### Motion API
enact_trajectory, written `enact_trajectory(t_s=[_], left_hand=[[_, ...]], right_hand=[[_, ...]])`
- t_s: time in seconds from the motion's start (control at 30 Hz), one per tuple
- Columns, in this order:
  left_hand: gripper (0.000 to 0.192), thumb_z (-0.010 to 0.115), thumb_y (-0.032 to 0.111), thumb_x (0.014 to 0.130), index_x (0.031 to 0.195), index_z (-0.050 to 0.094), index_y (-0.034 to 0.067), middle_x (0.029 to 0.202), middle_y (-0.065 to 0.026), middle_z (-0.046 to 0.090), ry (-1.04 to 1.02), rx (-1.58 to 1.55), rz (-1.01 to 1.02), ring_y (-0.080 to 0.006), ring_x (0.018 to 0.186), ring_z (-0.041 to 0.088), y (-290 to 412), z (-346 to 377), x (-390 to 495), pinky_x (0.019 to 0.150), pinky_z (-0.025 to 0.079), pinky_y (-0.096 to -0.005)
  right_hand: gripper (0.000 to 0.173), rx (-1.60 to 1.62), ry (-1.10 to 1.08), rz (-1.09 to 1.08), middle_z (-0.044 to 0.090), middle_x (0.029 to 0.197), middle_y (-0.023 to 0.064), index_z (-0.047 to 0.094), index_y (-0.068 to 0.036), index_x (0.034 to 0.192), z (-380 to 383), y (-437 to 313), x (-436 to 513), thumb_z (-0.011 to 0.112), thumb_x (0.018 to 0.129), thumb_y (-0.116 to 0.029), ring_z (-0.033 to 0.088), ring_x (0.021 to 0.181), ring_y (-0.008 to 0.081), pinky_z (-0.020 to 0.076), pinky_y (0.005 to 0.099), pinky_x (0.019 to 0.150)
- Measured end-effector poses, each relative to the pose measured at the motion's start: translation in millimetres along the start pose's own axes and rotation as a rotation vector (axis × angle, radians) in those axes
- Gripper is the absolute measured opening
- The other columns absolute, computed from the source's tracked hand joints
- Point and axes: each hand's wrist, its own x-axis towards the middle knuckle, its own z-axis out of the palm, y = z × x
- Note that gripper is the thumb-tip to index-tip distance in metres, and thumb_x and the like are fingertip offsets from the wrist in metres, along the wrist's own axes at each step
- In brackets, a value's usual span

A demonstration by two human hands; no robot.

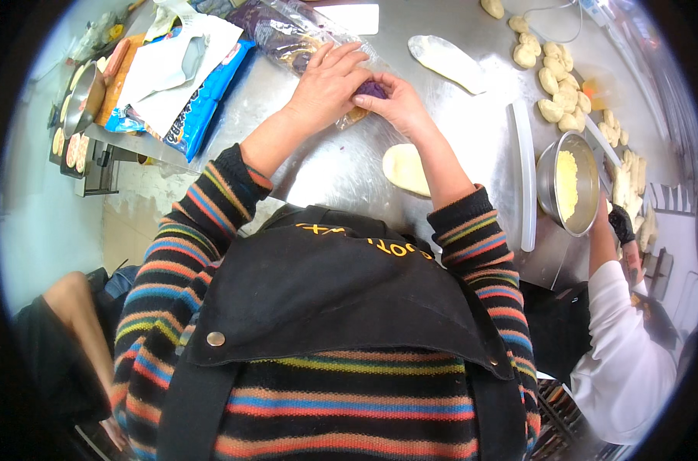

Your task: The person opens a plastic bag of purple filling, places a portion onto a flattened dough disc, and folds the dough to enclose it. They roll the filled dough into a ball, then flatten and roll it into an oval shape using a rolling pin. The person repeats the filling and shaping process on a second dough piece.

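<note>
Between the fingers of my right hand (pixel 396 104) is a lump of purple filling (pixel 372 89), pinched by thumb and fingertips. My left hand (pixel 332 86) lies flat, fingers spread, over the near end of a clear plastic bag (pixel 279 34) that holds more purple filling; its thumb side meets the lump. What lies under the left palm is hidden. A flattened oval of dough (pixel 405 168) rests on the steel table (pixel 349 178), partly behind my right forearm. Another long, flattened dough piece (pixel 445 62) lies farther back to the right.
Dough balls (pixel 565 95) sit in a cluster at the right, near a steel bowl of yellow crumbly filling (pixel 568 184) and a pale plastic strip (pixel 523 173). A blue package (pixel 202 109) and a steel bowl (pixel 85 101) stand left. Co-workers (pixel 619 346) are on both sides.
</note>
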Motion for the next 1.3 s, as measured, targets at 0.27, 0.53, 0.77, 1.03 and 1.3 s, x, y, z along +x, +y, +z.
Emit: enact_trajectory(t_s=[0.27,0.53,0.77,1.03,1.3], left_hand=[[0.02,0.068,0.017,0.076,0.095,0.069,0.01,0.121,-0.0034,0.06,-0.122,0.18,0.074,-0.0217,0.139,0.04,2,10,9,0.12,0.015,-0.0566],[0.02,0.062,0.012,0.079,0.095,0.072,0.007,0.127,-0.0056,0.059,-0.193,0.362,0.332,-0.0213,0.145,0.033,1,3,23,0.121,0.014,-0.056],[0.045,0.068,0.014,0.079,0.124,0.064,0.012,0.142,-0.0085,0.052,-0.323,0.161,0.258,-0.0203,0.146,0.031,2,-4,19,0.121,0.016,-0.0535],[0.047,0.059,0.033,0.095,0.133,0.055,0.006,0.14,-0.0177,0.052,-0.083,-1.226,-0.475,-0.0321,0.135,0.045,86,-15,16,0.115,0.031,-0.0521],[0.08,0.021,0.06,0.102,0.141,0.044,-0.006,0.142,-0.0291,0.049,-0.389,-2.411,-1.094,-0.0389,0.134,0.047,131,-3,46,0.115,0.034,-0.0477]], right_hand=[[0.036,-0.275,0.203,-0.019,0.073,0.086,0.0093,0.071,0.001,0.099,0,2,-2,0.086,0.073,-0.02,0.068,0.077,0.0146,0.0559,0.0299,0.074],[0.041,0.084,0.028,0.175,0.07,0.099,0.0061,0.065,0.003,0.114,-27,-3,-22,0.078,0.085,-0.022,0.065,0.087,0.0121,0.054,0.0255,0.074],[0.04,0.745,-0.043,0.17,0.061,0.124,0.0155,0.053,0.001,0.134,-63,-14,-84,0.059,0.098,-0.014,0.063,0.108,0.0216,0.0548,0.0337,0.092],[0.033,0.562,0.314,0.031,0.062,0.124,0.0148,0.054,0.001,0.132,-45,-26,-113,0.052,0.102,-0.013,0.062,0.111,0.023,0.0529,0.0362,0.097],[0.05,-0.175,0.334,-0.544,0.054,0.138,0.0238,0.046,0.003,0.142,-12,-50,-132,0.055,0.097,-0.018,0.052,0.129,0.0374,0.0395,0.0416,0.108]])
